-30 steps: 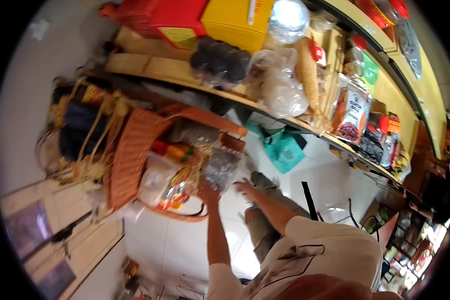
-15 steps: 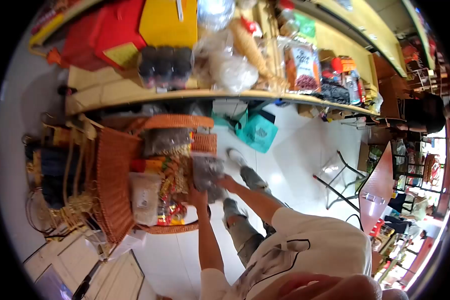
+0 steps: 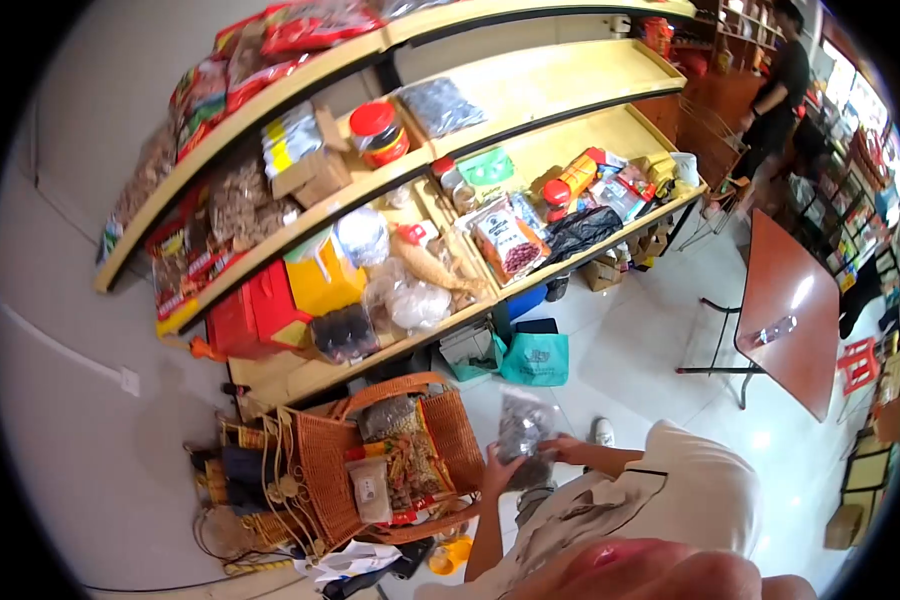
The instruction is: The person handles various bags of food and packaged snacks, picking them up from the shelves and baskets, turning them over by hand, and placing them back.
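Note:
My left hand point(image 3: 501, 468) and my right hand point(image 3: 566, 449) are closed on a clear plastic bag of dark contents point(image 3: 526, 428), one at each side of it. What fills the bag is too blurred to name. It is in the air in front of my body, to the right of a wicker armchair point(image 3: 322, 473). On the chair seat lie several food packs, among them a pale, labelled bag point(image 3: 371, 491), a dark bag point(image 3: 388, 416) and a pack of brownish pieces point(image 3: 412, 467).
Wooden shelves point(image 3: 610, 75) hold bags, jars with red lids and a similar flat dark bag point(image 3: 441, 106). Teal bags point(image 3: 536, 359) stand on the floor below. A folding table point(image 3: 788, 310) is at the right. Farther back stands a person in dark clothes point(image 3: 778, 95).
My hands have lifted the dark bag away from the armchair's seat edge. My view has turned and risen, and more of the upper shelves now shows.

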{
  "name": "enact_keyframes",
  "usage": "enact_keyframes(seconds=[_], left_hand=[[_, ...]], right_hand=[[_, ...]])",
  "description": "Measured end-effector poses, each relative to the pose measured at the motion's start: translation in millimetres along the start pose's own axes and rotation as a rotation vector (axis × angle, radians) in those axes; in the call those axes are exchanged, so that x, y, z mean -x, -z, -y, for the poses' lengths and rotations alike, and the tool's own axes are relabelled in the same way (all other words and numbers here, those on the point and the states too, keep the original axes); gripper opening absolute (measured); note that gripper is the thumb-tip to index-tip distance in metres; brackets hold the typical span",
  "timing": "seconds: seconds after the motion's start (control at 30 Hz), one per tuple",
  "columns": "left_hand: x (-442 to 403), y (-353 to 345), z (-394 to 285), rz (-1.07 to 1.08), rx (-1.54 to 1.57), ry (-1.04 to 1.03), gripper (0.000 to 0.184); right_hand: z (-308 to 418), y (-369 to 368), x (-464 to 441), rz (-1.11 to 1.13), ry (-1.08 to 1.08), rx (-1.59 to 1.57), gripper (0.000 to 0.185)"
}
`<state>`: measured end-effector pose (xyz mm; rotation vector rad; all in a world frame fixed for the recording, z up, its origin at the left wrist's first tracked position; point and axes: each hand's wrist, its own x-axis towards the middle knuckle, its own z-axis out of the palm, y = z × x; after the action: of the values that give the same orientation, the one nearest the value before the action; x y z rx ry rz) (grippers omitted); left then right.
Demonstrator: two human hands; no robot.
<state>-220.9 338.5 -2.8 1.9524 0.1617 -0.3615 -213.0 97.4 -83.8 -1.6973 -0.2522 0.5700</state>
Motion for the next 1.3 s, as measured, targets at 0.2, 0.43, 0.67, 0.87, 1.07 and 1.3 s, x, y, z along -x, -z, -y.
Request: enact_keyframes(seconds=[0.2, 0.43, 0.67, 0.87, 1.07, 1.3], left_hand=[[-20.1, -136.7, -169.3, 0.032, -0.119, -0.159, 0.075], [-33.4, -222.4, -292.0, 0.213, -0.138, -0.35, 0.078], [-79.0, -238.8, -352.5, 0.206, -0.151, -0.487, 0.085], [-147.7, -223.3, -363.5, 0.118, 0.0, -0.432, 0.076], [-228.0, -189.3, -360.1, 0.161, 0.189, -0.404, 0.069], [-309.2, -130.5, -465.5, 0.09, 0.166, -0.523, 0.074]], right_hand=[[66.5, 139.8, 76.1, -0.566, -0.336, -1.071, 0.055], [118.9, 274.2, 134.7, -0.629, -0.037, -0.92, 0.074], [143.3, 356.6, 98.4, -0.577, 0.044, -0.803, 0.075], [174.8, 398.4, 18.5, -0.509, 0.04, -0.753, 0.079], [197.7, 440.1, -61.6, -0.38, 0.092, -0.563, 0.076], [290.0, 524.3, -175.1, -0.292, 0.155, -0.454, 0.096]])
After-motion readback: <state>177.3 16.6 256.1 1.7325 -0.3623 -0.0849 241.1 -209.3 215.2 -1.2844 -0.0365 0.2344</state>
